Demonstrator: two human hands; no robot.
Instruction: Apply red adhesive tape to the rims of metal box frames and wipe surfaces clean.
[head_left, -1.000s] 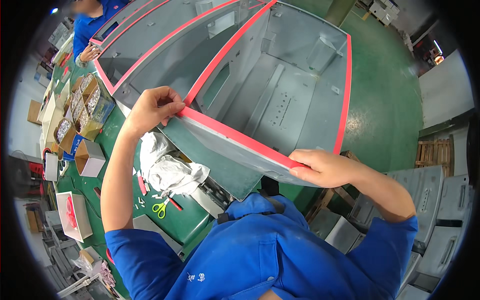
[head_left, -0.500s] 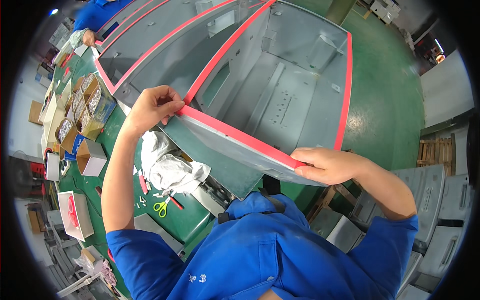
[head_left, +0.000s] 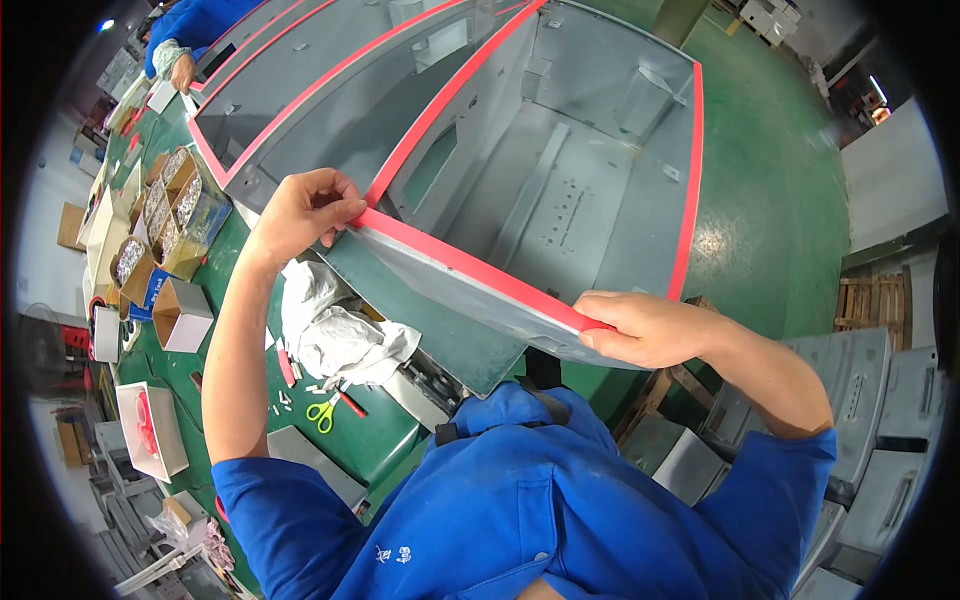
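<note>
A grey metal cabinet (head_left: 560, 240) lies with its open side up, and red tape (head_left: 470, 266) runs along its rims. At the left corner of the near rim, the fingertips of my left hand (head_left: 305, 215) are pinched on the end of the tape. Further right on that rim, my right hand (head_left: 655, 330) grips the taped edge, thumb and fingers closed around it. Its fingers cover the tape at the near right corner. Between my hands the tape lies along the rim.
A green worktable (head_left: 385, 440) at left carries white cloth (head_left: 335, 330), yellow-green scissors (head_left: 322, 412), a white tray (head_left: 165, 455) and boxes of small parts (head_left: 180, 215). Another person's hand (head_left: 183, 72) is at the far left by more taped cabinets. Grey metal boxes (head_left: 850, 390) stack at right.
My right hand has slid slightly left along the near rim. My left hand stays at the corner, almost unmoved. The other person's hand has shifted a little.
</note>
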